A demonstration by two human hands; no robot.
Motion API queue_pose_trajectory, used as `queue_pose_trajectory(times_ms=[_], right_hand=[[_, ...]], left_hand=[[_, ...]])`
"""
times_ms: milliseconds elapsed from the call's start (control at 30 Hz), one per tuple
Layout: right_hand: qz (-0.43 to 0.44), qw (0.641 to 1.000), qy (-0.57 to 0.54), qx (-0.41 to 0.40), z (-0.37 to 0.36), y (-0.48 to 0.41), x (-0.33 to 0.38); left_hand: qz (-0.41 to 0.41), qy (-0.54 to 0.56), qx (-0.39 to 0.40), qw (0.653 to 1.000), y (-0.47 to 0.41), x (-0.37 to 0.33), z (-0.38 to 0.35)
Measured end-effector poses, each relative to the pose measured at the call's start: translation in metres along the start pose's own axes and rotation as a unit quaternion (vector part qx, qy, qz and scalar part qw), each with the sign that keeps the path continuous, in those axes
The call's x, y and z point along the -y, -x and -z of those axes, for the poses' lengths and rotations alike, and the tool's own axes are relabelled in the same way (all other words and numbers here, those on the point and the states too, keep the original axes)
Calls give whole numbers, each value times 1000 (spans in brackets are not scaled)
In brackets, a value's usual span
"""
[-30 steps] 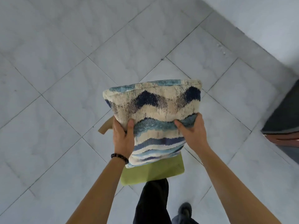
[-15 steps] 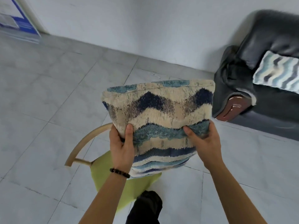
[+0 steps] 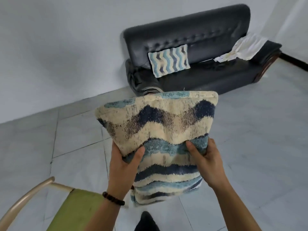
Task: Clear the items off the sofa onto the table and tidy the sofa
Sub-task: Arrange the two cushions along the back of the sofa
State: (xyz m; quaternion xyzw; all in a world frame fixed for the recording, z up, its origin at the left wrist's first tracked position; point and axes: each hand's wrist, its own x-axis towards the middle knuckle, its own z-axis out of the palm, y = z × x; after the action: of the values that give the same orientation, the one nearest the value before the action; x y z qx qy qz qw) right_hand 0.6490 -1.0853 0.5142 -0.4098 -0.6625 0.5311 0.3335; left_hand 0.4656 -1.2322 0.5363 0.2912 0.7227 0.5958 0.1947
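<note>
Held: striped cushion point(image 3: 160, 130), upright in air near centre, over floor point(image 3: 50, 139), well apart from sofa point(image 3: 200, 30). Broad face toward camera, long axis left-right. Gripped low on both side edges: left hand point(image 3: 123, 162) curled round left edge, thumb pressed on face; right hand point(image 3: 206, 162) likewise on right edge. Sofa far, slightly right of cushion. On seat: matching cushion point(image 3: 169, 60) leaning on backrest toward left end, white cloth point(image 3: 245, 47) draped over right end. Judged target: seat gap between them, far-right; right hand nearer. Green chair point(image 3: 75, 210) near left.
</note>
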Motion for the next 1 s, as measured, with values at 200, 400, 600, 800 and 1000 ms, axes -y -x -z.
queue_pose_trajectory(times_ms=[200,400,600,800,1000], right_hand=[[-27,999,5,-29,39,-81,-37],[-61,996,47,-48,72,-206,-51],[-58,992,32,-108,129,-316,-52],[-76,985,-7,-151,185,-416,-92],[-81,984,-28,-153,268,-579,-146]], left_hand=[[-9,-19,-33,999,-89,17,-92],[19,10,-50,999,-222,23,-194],[-17,27,32,999,-341,-18,-293],[-34,47,71,996,-428,-30,-426],[-19,28,68,997,-534,-39,-575]])
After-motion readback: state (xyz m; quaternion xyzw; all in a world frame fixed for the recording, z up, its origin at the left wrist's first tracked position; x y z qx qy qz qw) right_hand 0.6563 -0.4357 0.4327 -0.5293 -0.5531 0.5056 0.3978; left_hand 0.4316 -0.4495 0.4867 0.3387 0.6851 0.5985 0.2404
